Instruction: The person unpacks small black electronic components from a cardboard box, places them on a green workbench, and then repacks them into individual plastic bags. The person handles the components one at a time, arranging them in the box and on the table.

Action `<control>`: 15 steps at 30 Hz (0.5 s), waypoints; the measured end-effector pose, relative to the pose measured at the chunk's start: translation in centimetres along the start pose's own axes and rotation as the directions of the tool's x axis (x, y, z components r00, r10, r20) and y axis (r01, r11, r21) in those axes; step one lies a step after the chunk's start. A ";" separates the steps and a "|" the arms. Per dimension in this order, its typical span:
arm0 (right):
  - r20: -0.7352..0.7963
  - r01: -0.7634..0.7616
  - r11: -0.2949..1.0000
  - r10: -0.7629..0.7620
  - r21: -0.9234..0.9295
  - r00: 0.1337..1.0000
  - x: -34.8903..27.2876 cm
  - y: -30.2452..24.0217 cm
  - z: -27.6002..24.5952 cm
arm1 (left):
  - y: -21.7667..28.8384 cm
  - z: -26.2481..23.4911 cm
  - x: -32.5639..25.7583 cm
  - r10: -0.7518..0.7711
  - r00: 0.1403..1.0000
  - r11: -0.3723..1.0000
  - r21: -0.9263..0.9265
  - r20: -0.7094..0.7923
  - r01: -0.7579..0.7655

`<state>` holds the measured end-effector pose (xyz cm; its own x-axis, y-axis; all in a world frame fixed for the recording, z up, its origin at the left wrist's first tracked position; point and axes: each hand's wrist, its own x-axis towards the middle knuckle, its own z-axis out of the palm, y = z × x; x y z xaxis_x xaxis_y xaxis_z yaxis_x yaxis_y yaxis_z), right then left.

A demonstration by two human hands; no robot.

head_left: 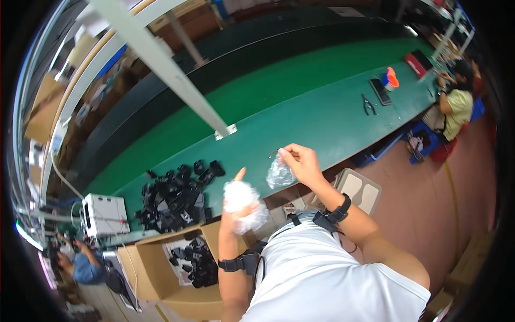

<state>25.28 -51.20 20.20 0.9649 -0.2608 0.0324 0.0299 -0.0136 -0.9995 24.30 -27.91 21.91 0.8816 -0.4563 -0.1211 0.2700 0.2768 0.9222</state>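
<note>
My left hand point(234, 214) is wrapped round a crumpled bunch of clear plastic bags point(239, 194), its thumb sticking up above them. To its right, over the front edge of the green workbench point(327, 129), my right hand point(301, 163) pinches a single clear plastic bag point(280, 174). A small dark strip shows by the fingertips at the top of that bag; I cannot make out what it is. Left of my left hand lies a heap of small black plastic parts point(174, 198) on the bench.
An open cardboard box point(153, 268) with more black parts stands below the heap, beside a white machine point(104, 214). Pliers point(369, 105), a phone point(380, 92) and an orange-and-blue tape roll point(390, 79) lie far right. A metal post point(177, 80) rises from the bench. People sit at both ends.
</note>
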 end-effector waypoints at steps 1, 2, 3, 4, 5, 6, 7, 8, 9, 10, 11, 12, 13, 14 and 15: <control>0.026 0.002 0.994 0.001 -0.109 1.000 -0.4 -0.9 0.4 | 0.1 0.2 -0.1 0.056 0.998 0.987 0.146 0.028 -0.059; 0.052 0.011 0.976 0.001 -0.216 0.999 -0.7 -1.6 1.0 | 0.2 0.3 -0.4 0.100 0.993 0.950 0.290 0.063 -0.114; 0.083 0.063 0.971 -0.044 -0.233 0.996 -0.9 -2.0 1.7 | 0.6 1.1 -1.0 0.104 0.993 0.947 0.299 0.055 -0.115; 0.086 0.060 0.988 -0.048 -0.145 0.995 -1.0 -1.4 2.1 | 1.0 2.0 -1.5 0.100 0.993 0.946 0.305 0.062 -0.115; 0.087 0.055 0.997 -0.050 -0.056 0.995 -0.9 -0.3 2.7 | 0.4 2.0 -1.5 0.136 0.986 0.901 0.402 0.093 -0.162; 0.089 0.048 0.998 -0.051 0.033 0.995 -0.9 -0.1 3.2 | -0.3 1.8 -1.8 0.106 0.991 0.900 0.415 0.083 -0.131; 0.174 -0.067 0.994 0.051 0.090 0.983 -1.2 -0.3 3.2 | -0.9 1.6 -2.1 0.075 0.994 0.899 0.427 0.074 -0.099; 0.245 -0.163 0.975 0.123 0.150 0.962 -1.4 -0.7 3.3 | -1.6 1.5 -2.4 0.043 0.997 0.896 0.438 0.065 -0.067; 0.314 -0.258 0.945 0.187 0.202 0.931 -1.6 -1.0 3.5 | -2.2 1.8 -2.6 0.135 0.990 0.900 0.423 -0.039 -0.106; 0.384 -0.353 0.903 0.244 0.245 0.891 -1.7 -1.3 3.6 | -2.7 1.2 -2.7 0.135 0.987 0.918 0.387 -0.086 -0.092; 0.446 -0.343 0.914 0.220 0.215 0.868 -1.8 -2.0 3.7 | -3.2 0.4 -2.9 0.134 0.982 0.934 0.349 -0.131 -0.081; 0.503 -0.330 0.925 0.198 0.188 0.841 -1.9 -2.8 3.7 | -3.2 0.0 -3.1 0.129 0.976 0.948 0.309 -0.173 -0.070; 0.558 -0.315 0.935 0.177 0.162 0.811 -2.1 -3.3 3.8 | -2.9 -0.4 -3.2 0.134 0.965 0.954 0.291 -0.224 -0.065; 0.602 -0.321 0.934 0.168 0.156 0.781 -2.3 -3.3 3.7 | -2.8 -0.9 -3.4 0.146 0.957 0.962 0.263 -0.252 -0.077; 0.643 -0.322 0.935 0.157 0.148 0.750 -2.1 -3.4 3.4 | -2.6 -1.3 -3.3 0.161 0.947 0.967 0.234 -0.278 -0.096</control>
<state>24.00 -47.31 23.49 0.8960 0.4229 -0.1356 -0.2443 0.2144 -0.9457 21.19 -25.98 19.46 0.9860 -0.1519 -0.0683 0.0860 0.1132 0.9898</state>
